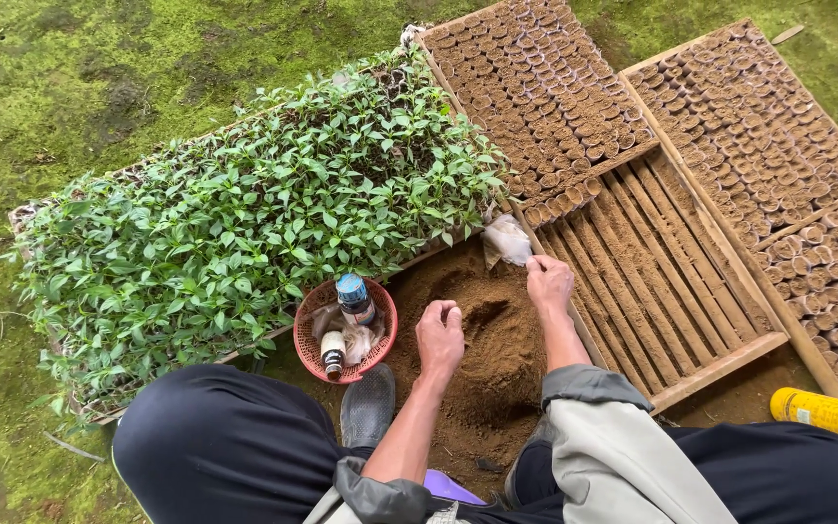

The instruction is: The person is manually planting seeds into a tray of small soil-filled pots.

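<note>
My left hand (440, 335) is curled into a fist just above a mound of loose brown soil (497, 359); nothing shows between its fingers. My right hand (548, 281) is further out at the near left edge of a wooden slatted tray (652, 281). Its fingertips pinch a small brown pot, mostly hidden by the fingers. A crumpled clear plastic bag (506, 238) lies just beyond that hand. The tray's far half is packed with rows of small soil-filled pots (545, 97).
A bed of green seedlings (254, 213) fills the left. A red basket (307, 340) holds small bottles beside the soil. A second pot-filled tray (778, 165) lies at right, a yellow cylinder (826, 412) near it. Mossy ground surrounds everything; my knees and a grey shoe (369, 406) are close.
</note>
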